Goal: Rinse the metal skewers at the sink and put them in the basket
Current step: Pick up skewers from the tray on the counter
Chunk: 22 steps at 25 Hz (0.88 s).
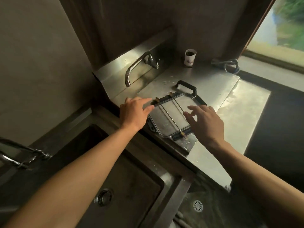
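Two skewers [171,112] lie across the one basket [185,87] on the worktop [218,89], my left hand [133,112] and right hand [207,122] above it, each grip spread, holding nothing.

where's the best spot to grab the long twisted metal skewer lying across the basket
Take the long twisted metal skewer at its far end, which rests on the rim of the shallow wire basket with black handles, coming from above with a fingertip pinch. The thin shaft lies flat and diagonal, so the rim-raised end likely leaves room under it. The right hand hovers open beside it; the left hand is at the basket's edge.
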Tool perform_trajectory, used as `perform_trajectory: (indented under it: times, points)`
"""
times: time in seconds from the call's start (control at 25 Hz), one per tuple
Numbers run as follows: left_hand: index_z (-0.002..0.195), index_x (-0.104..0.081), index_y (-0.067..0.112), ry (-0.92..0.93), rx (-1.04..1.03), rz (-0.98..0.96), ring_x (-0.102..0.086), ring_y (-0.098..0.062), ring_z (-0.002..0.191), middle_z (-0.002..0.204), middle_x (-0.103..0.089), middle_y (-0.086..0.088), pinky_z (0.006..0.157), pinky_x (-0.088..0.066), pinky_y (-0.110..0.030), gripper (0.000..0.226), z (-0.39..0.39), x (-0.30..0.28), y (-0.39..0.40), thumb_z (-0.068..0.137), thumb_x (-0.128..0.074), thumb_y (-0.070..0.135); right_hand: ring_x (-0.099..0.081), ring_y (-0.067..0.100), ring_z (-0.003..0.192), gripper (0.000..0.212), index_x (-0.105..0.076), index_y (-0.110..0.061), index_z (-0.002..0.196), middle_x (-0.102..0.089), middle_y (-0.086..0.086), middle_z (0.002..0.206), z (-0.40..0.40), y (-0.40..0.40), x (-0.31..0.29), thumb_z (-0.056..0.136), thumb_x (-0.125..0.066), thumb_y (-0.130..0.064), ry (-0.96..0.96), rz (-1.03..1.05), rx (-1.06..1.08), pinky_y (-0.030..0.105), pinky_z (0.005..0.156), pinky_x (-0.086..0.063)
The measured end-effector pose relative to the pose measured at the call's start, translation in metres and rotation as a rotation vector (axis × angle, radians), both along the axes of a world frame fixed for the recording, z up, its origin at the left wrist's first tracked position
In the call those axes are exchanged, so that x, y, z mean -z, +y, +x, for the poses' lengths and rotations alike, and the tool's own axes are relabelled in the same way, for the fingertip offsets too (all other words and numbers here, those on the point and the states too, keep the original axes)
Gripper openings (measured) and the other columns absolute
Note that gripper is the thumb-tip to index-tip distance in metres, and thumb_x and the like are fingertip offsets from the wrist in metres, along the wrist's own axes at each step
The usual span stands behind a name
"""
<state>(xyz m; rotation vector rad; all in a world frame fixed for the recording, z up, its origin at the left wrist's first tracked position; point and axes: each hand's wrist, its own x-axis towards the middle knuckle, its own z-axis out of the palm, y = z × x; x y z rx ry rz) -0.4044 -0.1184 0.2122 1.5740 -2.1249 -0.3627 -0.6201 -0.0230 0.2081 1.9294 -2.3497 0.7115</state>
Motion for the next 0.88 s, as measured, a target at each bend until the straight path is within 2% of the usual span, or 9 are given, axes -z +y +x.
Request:
perform_trajectory:
  times: [0.08, 0.16, 0.24, 0.32, 0.48, 0.6, 0.8, 0.84, 0.88]
  points:
    - [0.111, -0.070, 0.027, 0.147, -0.084, 0.216, -0.059, -0.021, 0.098, 0.102, -0.071, 0.002, 0.082, -0.050, -0.033, 0.032, -0.011, 0.027, -0.011, 0.082, -0.069, 0.041, -0.059, 0.022, 0.098, 0.036, -0.066, -0.026, 0.117, -0.070, 0.000, 0.103, 0.000, -0.011, 0.028, 0.095, -0.050, -0.049, -0.037, 0.071, 0.003, 0.034, 0.068, -0.052]
    - [0.097, -0.075, 0.021, 0.267, -0.166, 0.351, -0.065, -0.016, 0.087, 0.091, -0.073, 0.001, 0.075, -0.049, -0.025, 0.023, -0.024, 0.049, -0.023, 0.079, -0.073, 0.035, -0.060, 0.024, 0.096, 0.034, -0.068, -0.024, 0.114, -0.071, 0.001, 0.101, -0.003, -0.024, 0.050, 0.093, -0.054, -0.047, -0.047, 0.120, -0.005, 0.038, 0.069, -0.054]
    - [0.077, -0.074, 0.019, 0.261, -0.219, 0.400, -0.066, -0.013, 0.073, 0.075, -0.071, 0.003, 0.064, -0.045, -0.021, 0.014, -0.039, 0.067, -0.035, 0.077, -0.075, 0.034, -0.063, 0.027, 0.092, 0.033, -0.070, -0.022, 0.109, -0.072, 0.004, 0.100, -0.003, -0.038, 0.066, 0.091, -0.057, -0.046, -0.030, 0.170, -0.020, 0.039, 0.069, -0.055]
    - [0.069, -0.073, 0.015, 0.232, -0.263, 0.438, -0.067, -0.014, 0.070, 0.069, -0.071, 0.002, 0.062, -0.046, -0.021, 0.021, -0.054, 0.083, -0.046, 0.076, -0.076, 0.035, -0.064, 0.029, 0.086, 0.033, -0.072, -0.020, 0.102, -0.072, 0.007, 0.096, -0.003, -0.052, 0.077, 0.090, -0.058, -0.047, 0.012, 0.215, -0.034, 0.037, 0.068, -0.054]
    - [0.086, -0.074, 0.007, 0.190, -0.309, 0.488, -0.069, -0.020, 0.083, 0.085, -0.074, -0.006, 0.080, -0.056, -0.031, 0.036, -0.079, 0.099, -0.065, 0.073, -0.076, 0.041, -0.065, 0.032, 0.079, 0.034, -0.072, -0.017, 0.098, -0.071, 0.009, 0.091, 0.000, -0.073, 0.085, 0.088, -0.061, -0.047, 0.059, 0.293, -0.039, 0.037, 0.066, -0.055]
    - [0.099, -0.071, 0.005, 0.144, -0.307, 0.527, -0.069, -0.021, 0.089, 0.096, -0.073, -0.008, 0.082, -0.056, -0.034, 0.045, -0.093, 0.103, -0.071, 0.073, -0.076, 0.042, -0.063, 0.030, 0.073, 0.027, -0.073, -0.016, 0.096, -0.069, 0.010, 0.085, 0.003, -0.078, 0.089, 0.088, -0.063, -0.040, 0.075, 0.345, -0.034, 0.034, 0.063, -0.052]
    - [0.100, -0.068, 0.005, 0.181, -0.335, 0.568, -0.070, -0.018, 0.077, 0.090, -0.073, -0.007, 0.065, -0.059, -0.028, 0.040, -0.106, 0.104, -0.066, 0.074, -0.077, 0.034, -0.063, 0.033, 0.070, 0.019, -0.073, -0.014, 0.092, -0.067, 0.012, 0.080, 0.004, -0.083, 0.096, 0.090, -0.059, -0.027, 0.092, 0.351, -0.037, 0.035, 0.061, -0.051]
    - [0.099, -0.068, 0.004, 0.207, -0.343, 0.582, -0.070, -0.015, 0.068, 0.086, -0.073, -0.007, 0.053, -0.057, -0.024, 0.036, -0.110, 0.103, -0.066, 0.075, -0.076, 0.030, -0.063, 0.033, 0.069, 0.018, -0.073, -0.013, 0.091, -0.066, 0.012, 0.078, 0.004, -0.084, 0.096, 0.089, -0.059, -0.024, 0.097, 0.348, -0.040, 0.035, 0.060, -0.050]
    - [0.098, -0.068, 0.003, 0.244, -0.355, 0.602, -0.066, -0.011, 0.053, 0.080, -0.072, -0.007, 0.038, -0.048, -0.019, 0.032, -0.112, 0.102, -0.065, 0.076, -0.074, 0.025, -0.062, 0.033, 0.067, 0.017, -0.073, -0.013, 0.090, -0.065, 0.012, 0.076, 0.004, -0.085, 0.096, 0.089, -0.059, -0.022, 0.102, 0.347, -0.046, 0.034, 0.059, -0.049]
